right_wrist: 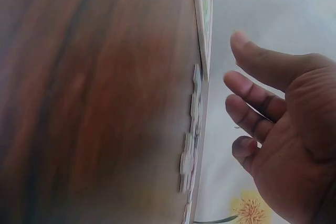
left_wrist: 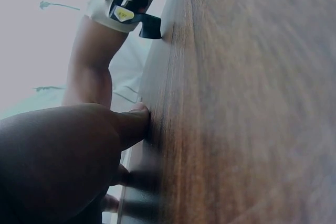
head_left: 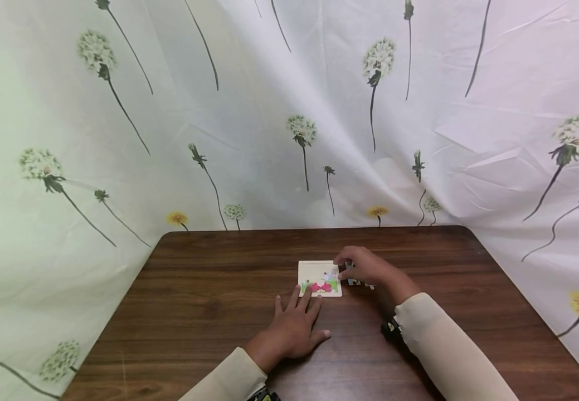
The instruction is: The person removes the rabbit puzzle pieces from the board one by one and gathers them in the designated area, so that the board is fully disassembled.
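A small pale puzzle board (head_left: pixel 314 268) lies on the table in the head view, with coloured pieces, pink and green among them, along its lower part. My left hand (head_left: pixel 291 329) lies palm down with spread fingers, its fingertips at the board's lower left edge. Over the board's right edge is my right hand (head_left: pixel 364 266), its thumb and fingers bent and apart. Loose puzzle pieces (head_left: pixel 353 282) lie partly hidden below that hand. In the right wrist view, the right hand (right_wrist: pixel 283 108) hovers beside the row of pieces (right_wrist: pixel 188 156), with nothing visible between its fingers.
The dark wooden table (head_left: pixel 209 267) has rounded far corners. A white cloth with dandelion prints (head_left: pixel 259 139) hangs behind it and along both sides. Each wrist wears a dark strapped device, such as the one on the right wrist (head_left: pixel 392 328).
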### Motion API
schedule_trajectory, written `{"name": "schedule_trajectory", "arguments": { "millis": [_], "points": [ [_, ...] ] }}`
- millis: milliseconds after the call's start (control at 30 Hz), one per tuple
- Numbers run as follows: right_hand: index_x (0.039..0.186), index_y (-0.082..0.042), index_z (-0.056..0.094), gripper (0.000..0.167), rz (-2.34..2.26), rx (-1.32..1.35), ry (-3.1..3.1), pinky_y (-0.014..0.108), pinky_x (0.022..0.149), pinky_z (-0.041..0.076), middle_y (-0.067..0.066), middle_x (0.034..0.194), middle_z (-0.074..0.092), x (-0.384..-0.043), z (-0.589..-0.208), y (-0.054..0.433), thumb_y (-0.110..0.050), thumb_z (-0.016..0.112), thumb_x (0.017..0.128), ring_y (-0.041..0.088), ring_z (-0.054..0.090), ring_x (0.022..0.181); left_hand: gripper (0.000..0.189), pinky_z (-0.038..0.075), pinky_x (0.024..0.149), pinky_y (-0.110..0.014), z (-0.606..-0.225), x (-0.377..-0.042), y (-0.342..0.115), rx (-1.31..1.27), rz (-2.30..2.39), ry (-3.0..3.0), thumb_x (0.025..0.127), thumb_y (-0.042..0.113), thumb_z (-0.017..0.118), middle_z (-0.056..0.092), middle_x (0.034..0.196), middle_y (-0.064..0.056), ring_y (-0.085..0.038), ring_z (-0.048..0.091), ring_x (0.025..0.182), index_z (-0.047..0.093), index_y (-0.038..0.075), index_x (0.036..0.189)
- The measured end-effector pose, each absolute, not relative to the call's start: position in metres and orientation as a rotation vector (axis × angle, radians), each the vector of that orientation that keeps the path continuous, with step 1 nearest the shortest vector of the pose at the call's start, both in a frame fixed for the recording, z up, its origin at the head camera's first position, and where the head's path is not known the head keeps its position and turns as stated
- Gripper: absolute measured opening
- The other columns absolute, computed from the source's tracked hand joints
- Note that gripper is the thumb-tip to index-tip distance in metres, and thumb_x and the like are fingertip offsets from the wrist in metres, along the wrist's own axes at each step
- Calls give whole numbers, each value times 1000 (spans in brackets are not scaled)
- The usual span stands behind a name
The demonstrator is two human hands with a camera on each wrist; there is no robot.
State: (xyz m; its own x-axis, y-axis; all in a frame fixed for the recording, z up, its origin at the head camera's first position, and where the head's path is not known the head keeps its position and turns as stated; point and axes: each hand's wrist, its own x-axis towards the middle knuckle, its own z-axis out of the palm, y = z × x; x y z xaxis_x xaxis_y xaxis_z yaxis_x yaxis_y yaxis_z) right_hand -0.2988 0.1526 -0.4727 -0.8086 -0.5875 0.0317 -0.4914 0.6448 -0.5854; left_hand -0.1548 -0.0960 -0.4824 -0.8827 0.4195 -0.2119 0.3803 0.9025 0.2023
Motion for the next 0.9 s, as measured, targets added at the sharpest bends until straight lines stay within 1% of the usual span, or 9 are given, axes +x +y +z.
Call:
{"name": "schedule_trajectory", "arguments": {
  "millis": [100,200,333,433,633,767,900],
  "points": [
    [125,-11,79,30,-889,-835,2667,45,96,59,5,123,75,-301,-472,147,-16,85,97,23,68,113,80,19,127,-80,-482,-155,-96,604,231,2816,108,68,51,18,185,-10,-40,14,172,36,23,172],
    [123,-13,79,28,-874,-837,2655,42,93,59,4,122,74,-303,-474,141,-16,86,96,22,68,111,80,19,127,-80,-482,-156,-96,603,228,2810,108,68,51,17,185,-10,-40,14,172,36,23,173],
    [120,-12,80,25,-871,-890,2652,40,89,57,5,116,73,-306,-478,134,-14,86,96,22,66,106,80,19,127,-80,-481,-156,-96,603,228,2806,108,67,51,18,185,-10,-41,15,172,36,23,173],
    [117,-13,82,24,-848,-929,2657,39,88,56,4,111,72,-308,-480,129,-12,87,94,20,65,101,79,20,127,-80,-482,-155,-96,606,238,2810,108,66,52,19,185,-11,-41,15,171,37,22,172],
    [111,-20,83,20,-743,-980,2682,38,88,53,1,107,71,-311,-486,123,-17,90,92,15,63,97,80,20,127,-80,-483,-153,-95,610,248,2819,108,67,53,20,184,-11,-41,16,171,38,21,172],
    [106,-22,82,17,-713,-951,2691,41,89,51,2,108,69,-311,-484,120,-16,90,92,18,61,98,80,19,127,-81,-484,-154,-95,609,249,2817,108,67,52,19,185,-11,-41,15,171,38,21,172],
    [100,-23,78,17,-694,-919,2686,50,96,49,2,109,68,-311,-480,117,-14,89,92,21,59,104,80,17,127,-81,-489,-159,-95,607,247,2805,109,67,50,16,185,-10,-41,12,172,36,22,173]
  ]
}}
